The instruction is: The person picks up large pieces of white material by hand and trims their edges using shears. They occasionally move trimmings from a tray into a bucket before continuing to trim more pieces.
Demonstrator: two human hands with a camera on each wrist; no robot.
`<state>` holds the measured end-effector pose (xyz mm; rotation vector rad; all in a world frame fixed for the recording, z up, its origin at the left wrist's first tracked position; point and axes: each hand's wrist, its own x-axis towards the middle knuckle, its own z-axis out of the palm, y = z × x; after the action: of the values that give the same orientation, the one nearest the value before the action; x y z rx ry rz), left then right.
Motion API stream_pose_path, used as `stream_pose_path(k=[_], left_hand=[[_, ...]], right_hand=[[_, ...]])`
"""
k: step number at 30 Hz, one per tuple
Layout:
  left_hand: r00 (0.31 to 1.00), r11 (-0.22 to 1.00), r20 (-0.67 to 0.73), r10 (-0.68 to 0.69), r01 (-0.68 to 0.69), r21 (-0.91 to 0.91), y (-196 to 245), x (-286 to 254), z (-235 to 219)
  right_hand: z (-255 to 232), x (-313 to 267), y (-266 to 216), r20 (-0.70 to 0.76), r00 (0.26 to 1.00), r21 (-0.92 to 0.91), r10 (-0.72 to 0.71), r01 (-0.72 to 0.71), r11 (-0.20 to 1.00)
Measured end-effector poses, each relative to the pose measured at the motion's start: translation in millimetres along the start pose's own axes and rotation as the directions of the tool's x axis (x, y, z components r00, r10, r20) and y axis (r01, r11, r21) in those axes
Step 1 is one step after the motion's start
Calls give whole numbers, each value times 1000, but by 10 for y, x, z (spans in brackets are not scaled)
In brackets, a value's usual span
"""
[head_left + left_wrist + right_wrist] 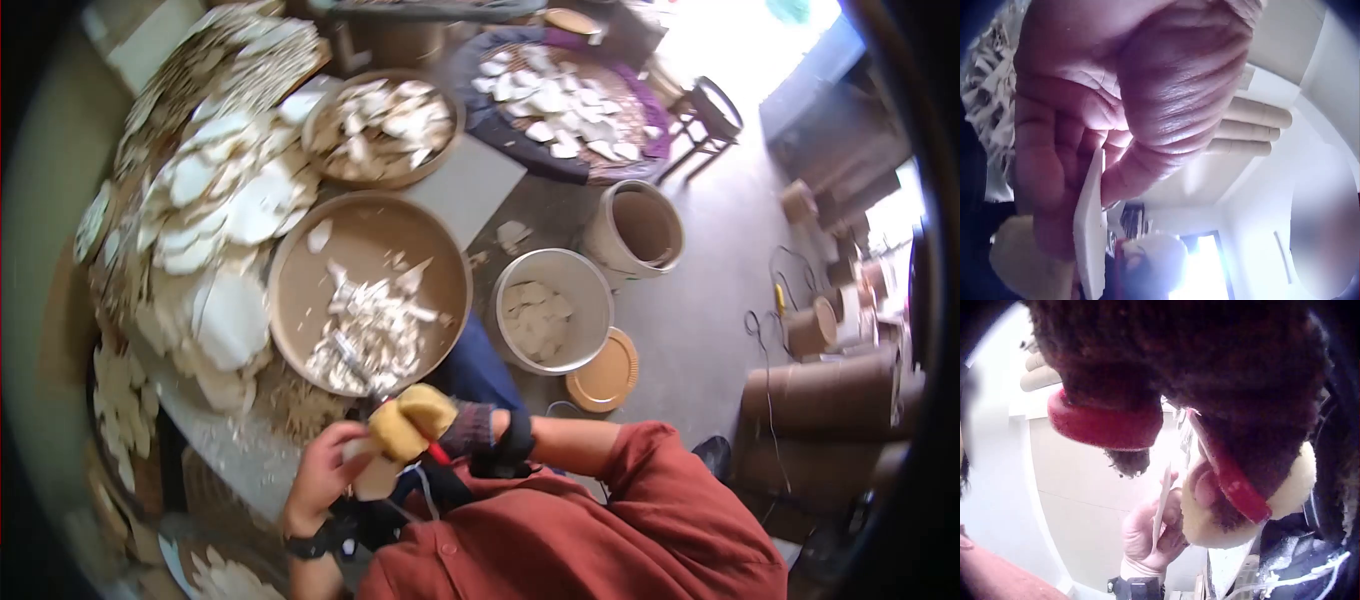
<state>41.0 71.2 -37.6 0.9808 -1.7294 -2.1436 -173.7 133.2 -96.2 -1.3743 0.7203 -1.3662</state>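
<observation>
Nearest, the bare left hand [318, 478] pinches a thin pale slice [375, 478] that the yellow-gloved right hand [415, 420] also grips, just near of a round tray [300, 285] of trimmings on the slice-heaped worktable [475, 190], grey floor [700, 310] rightward.

— What can't you make out around the thin pale flat piece [375, 478]?

— In the head view the left hand [322, 475] and the right hand in its yellow-and-dark glove [425, 420] cover most of it — its outline stays hidden. The left wrist view cuts its lower end off at the bottom edge.

— And the red-handled tool [437, 455]?

— Only a sliver of red shows below the glove; its working end is concealed. In the right wrist view the glove sits blurred against the lens, so how the fingers lie is unclear.

— The surroundings?

— The stacked pale slices [215, 190] run out of frame at left, and the dark shapes at far right are too small to identify.
</observation>
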Motion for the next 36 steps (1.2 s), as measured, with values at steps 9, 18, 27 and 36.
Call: stream_pose_path(k=[9, 18, 27, 36], left_hand=[[948, 982, -294, -124, 74, -176, 64, 51, -264], [550, 916, -776, 308, 48, 398, -292, 361, -1048], [566, 290, -467, 680, 377, 879, -73, 817, -1227], [607, 92, -284, 742, 328, 940, 32, 802, -1283]], right_hand=[[-1269, -186, -835, -306, 952, -920, 18, -301, 251], [-988, -189, -615, -468, 740, 225, 484, -429, 875], [128, -72, -238, 187, 684, 176, 705, -730, 661], [379, 92, -292, 379, 770, -230, 513, -459, 858]])
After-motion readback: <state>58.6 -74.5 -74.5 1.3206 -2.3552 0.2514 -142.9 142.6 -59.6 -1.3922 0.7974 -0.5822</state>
